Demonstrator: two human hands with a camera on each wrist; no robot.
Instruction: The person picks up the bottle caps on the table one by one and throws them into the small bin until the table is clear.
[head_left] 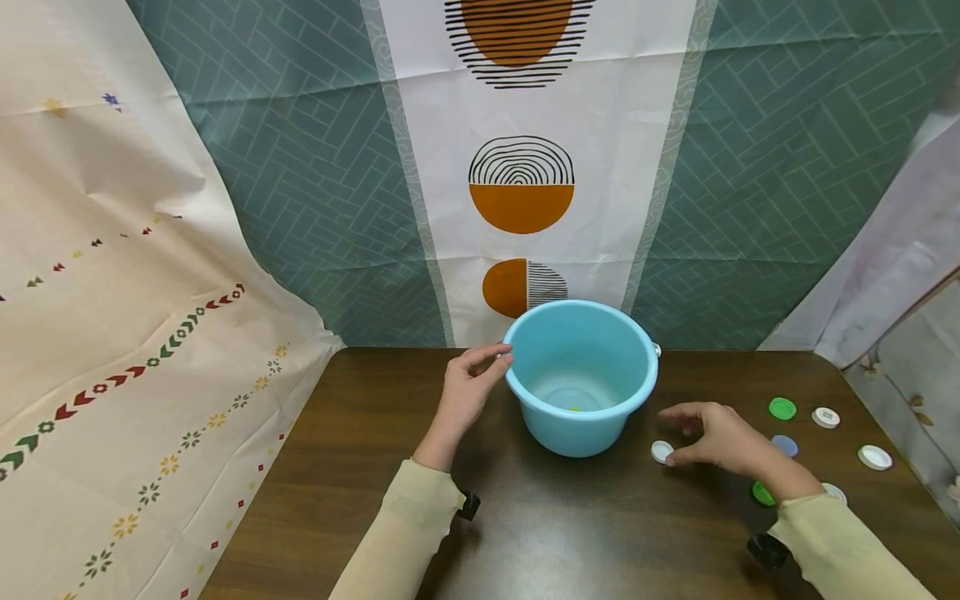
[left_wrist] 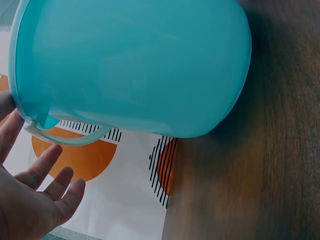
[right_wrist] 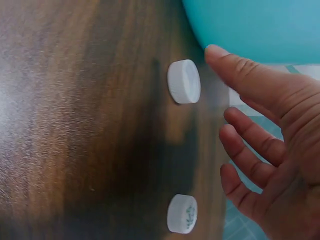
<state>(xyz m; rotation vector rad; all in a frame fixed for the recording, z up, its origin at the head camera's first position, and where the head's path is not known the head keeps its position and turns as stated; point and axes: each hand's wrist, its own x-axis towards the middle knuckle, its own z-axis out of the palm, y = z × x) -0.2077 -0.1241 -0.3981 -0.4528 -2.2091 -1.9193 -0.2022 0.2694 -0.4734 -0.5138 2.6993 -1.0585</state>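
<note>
A light blue bucket (head_left: 585, 414) stands upright on the brown table, and a small yellow thing (head_left: 574, 409) shows at its bottom. At the bucket's left rim, my left hand (head_left: 467, 392) holds the edge between thumb and forefinger; the other fingers spread loosely by the white handle (left_wrist: 75, 140). My right hand (head_left: 716, 437) hovers right of the bucket, thumb and fingers apart, with nothing between them. Close below its thumb lies a white bottle cap (head_left: 662, 452), seen in the right wrist view as a ridged cap (right_wrist: 184, 81).
More caps lie at the right: a green cap (head_left: 782, 408), white caps (head_left: 826, 417) (head_left: 874, 457), a blue cap (head_left: 785, 445) and another green cap (head_left: 762, 493), partly hidden by my right arm. A patterned cloth (head_left: 525, 117) hangs behind the table.
</note>
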